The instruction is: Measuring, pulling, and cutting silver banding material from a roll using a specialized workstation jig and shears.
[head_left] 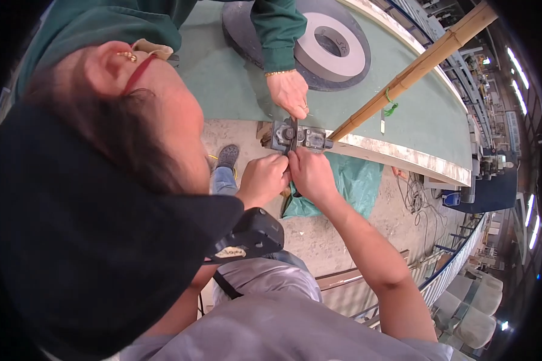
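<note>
My left hand point(262, 180) and my right hand point(311, 173) are side by side in the middle, fingers closed on the near end of a thin dark strip point(294, 132). Its exact kind I cannot make out. The strip lies across a grey metal vise-like fixture point(314, 138) at the corner of a green-topped table point(235, 90). A co-worker's hand point(289, 94), coming from a green sleeve, touches the strip's far end. My fingertips hide the near end.
A co-worker's black-capped head point(102, 228) fills the left, with a black box-shaped device point(256, 232) beside it. A bamboo pole point(397, 84) slants up rightward from the fixture. A pale ring point(307, 51) lies on a dark disc point(241, 33). Green plastic sheeting point(358, 183) hangs below.
</note>
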A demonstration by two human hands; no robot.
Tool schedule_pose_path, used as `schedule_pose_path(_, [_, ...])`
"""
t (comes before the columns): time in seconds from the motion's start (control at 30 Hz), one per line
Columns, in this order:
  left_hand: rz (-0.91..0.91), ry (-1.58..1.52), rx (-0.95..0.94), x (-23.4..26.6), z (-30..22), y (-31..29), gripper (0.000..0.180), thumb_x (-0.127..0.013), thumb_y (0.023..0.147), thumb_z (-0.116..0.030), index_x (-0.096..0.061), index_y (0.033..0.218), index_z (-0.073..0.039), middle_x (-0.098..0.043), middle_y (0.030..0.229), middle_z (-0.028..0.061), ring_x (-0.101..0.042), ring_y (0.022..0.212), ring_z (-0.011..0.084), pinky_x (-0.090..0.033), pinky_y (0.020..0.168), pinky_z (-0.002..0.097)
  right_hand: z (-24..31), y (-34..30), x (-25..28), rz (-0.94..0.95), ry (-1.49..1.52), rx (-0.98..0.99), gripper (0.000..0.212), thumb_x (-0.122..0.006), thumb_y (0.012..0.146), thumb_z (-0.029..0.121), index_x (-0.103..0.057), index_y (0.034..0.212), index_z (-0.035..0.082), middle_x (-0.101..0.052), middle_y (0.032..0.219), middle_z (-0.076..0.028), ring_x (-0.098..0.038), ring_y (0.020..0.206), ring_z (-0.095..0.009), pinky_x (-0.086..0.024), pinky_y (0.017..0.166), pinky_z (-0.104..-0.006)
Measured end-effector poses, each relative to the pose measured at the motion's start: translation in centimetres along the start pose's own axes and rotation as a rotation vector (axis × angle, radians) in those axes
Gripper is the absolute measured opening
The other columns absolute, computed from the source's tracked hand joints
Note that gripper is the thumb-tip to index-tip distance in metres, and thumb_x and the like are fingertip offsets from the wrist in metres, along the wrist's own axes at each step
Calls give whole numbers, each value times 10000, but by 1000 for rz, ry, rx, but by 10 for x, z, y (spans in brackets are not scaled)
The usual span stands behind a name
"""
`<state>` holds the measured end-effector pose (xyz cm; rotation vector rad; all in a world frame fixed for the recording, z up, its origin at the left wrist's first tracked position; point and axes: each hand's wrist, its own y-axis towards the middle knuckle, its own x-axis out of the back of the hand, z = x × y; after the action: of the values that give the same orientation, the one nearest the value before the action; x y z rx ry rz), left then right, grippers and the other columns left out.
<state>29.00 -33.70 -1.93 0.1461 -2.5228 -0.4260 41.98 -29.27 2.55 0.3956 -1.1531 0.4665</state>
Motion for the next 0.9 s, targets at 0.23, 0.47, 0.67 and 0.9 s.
schedule_pose_path(0.23, [168,-99,221,20,2,18,209,-687,775,-228,-645,882,-54,-638,724,117,-621,660,313,-479,607,408,20,17,29,131,-30,-307,318,-524,899,275,-588,747,3,-619,716,-215,-610,694,-424,-490,627,-497])
schedule_pose_path(0.47, [516,-403,308,40,6,44,218,-676,796,-212,-631,930,-47,-637,714,128,-623,673,319,-475,614,409,-1,22,10,91,-83,-119,297,-519,877,268,-598,741,17,-632,704,-216,-634,671,-400,-515,610,-487])
schedule_pose_path(0.67, [535,362,251,19,-24,34,190,-582,824,-212,-629,884,-39,-652,798,191,-633,775,386,-496,706,484,7,17,13,61,-150,-262,281,-504,885,249,-598,732,32,-633,677,-213,-642,650,-383,-527,603,-465])
schedule_pose_path(0.9, [407,233,32,7,8,13,204,-632,808,-245,-639,836,-43,-653,788,182,-633,761,384,-493,690,481,10,9,9,-27,-32,-214,278,-522,882,226,-588,703,25,-618,646,-214,-636,634,-382,-525,595,-462])
